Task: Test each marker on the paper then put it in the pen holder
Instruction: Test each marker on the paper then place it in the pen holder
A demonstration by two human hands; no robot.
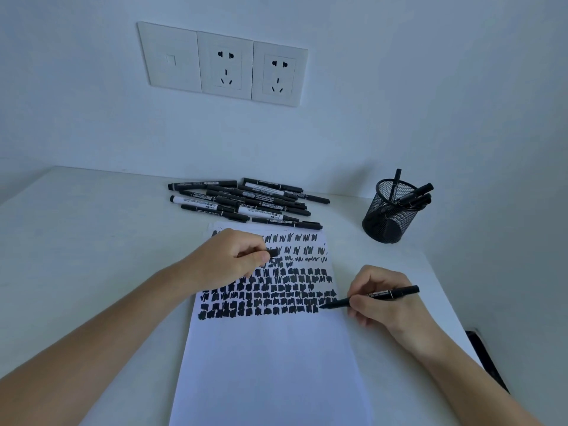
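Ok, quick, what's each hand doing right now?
Left hand: pinching a small black cap over the paper.
Right hand: gripping a marker, tip on the paper.

the paper (270, 364) runs off the bottom of the picture. the left hand (233, 256) hides its far left marks and most of a cap (273, 253). print on the markers (246, 201) at the far edge of the table (92, 226) is too small to read

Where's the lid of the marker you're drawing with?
Head view, left of centre: the left hand pinches the lid over the scribbled top of the paper, just below the marker pile.
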